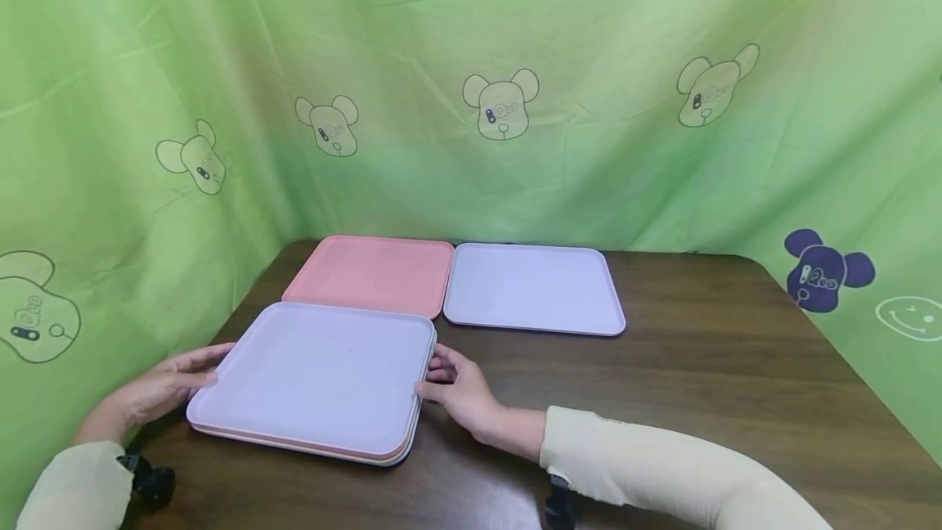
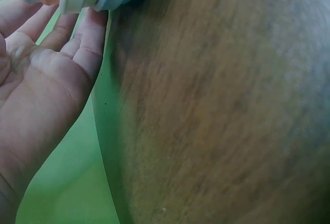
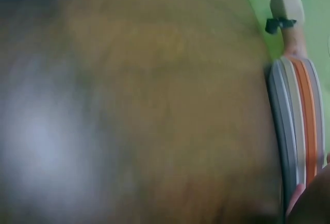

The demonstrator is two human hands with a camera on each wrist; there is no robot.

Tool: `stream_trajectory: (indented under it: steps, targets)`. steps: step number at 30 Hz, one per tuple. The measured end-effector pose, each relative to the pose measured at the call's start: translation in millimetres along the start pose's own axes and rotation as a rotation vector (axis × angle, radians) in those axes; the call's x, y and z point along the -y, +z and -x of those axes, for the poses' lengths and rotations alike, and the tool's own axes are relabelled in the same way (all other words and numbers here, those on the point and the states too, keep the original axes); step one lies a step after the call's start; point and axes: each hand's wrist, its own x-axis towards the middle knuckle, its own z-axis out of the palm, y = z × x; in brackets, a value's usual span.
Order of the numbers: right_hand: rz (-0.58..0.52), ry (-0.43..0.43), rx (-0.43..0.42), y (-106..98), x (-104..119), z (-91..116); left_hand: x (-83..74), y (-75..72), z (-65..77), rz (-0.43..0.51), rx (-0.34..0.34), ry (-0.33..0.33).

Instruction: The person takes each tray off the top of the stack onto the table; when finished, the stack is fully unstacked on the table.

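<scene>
A stack of rectangular trays (image 1: 324, 375) with rounded corners is at the front left of the table, a lavender tray on top. Orange, cream and bluish tray rims (image 3: 294, 115) show beneath it in the right wrist view. My left hand (image 1: 165, 387) holds the stack's left side, its thumb by the upper rim; in the left wrist view its fingers (image 2: 85, 38) reach to the layered edges. On the right side, my right hand (image 1: 464, 391) grips the edge with thumb at the rim and fingers curled. Whether the stack touches the table is unclear.
Behind the stack, a pink tray (image 1: 379, 272) lies flat at the back left, partly overlapped in view by the stack. Beside it on the right lies another lavender tray (image 1: 533, 289). A green curtain (image 1: 589, 170) surrounds the brown wooden table (image 1: 699, 350).
</scene>
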Motion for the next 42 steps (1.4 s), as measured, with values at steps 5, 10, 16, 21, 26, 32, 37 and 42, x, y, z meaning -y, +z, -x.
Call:
stream_trajectory:
  steps: [5,10,16,21,26,32,37,42]
  targets:
    - [0.033,-0.014,-0.035,10,0,4,1.5,-1.2,-0.2,0.012,0.016,0.014]
    - [0.063,-0.02,-0.069,17,-3,3,1.1,-2.0,0.9,0.027,0.034,0.025]
    - [0.097,-0.023,-0.105,25,-1,3,0.3,-1.7,1.9,0.013,0.01,0.024]
    - [0.128,-0.006,-0.126,29,-2,4,1.7,-2.8,2.8,0.004,0.001,0.018]
    - [0.133,0.0,-0.146,32,-1,4,3.3,-3.1,3.1,0.027,0.036,0.048]
    - [0.129,0.004,-0.16,33,0,3,1.6,-1.1,2.0,0.029,0.028,0.033]
    - [0.121,0.006,-0.169,33,0,3,0.5,-1.3,1.0,0.022,0.015,0.021]
    - [0.101,0.008,-0.177,30,1,2,1.9,-1.6,0.3,0.04,0.022,0.037]
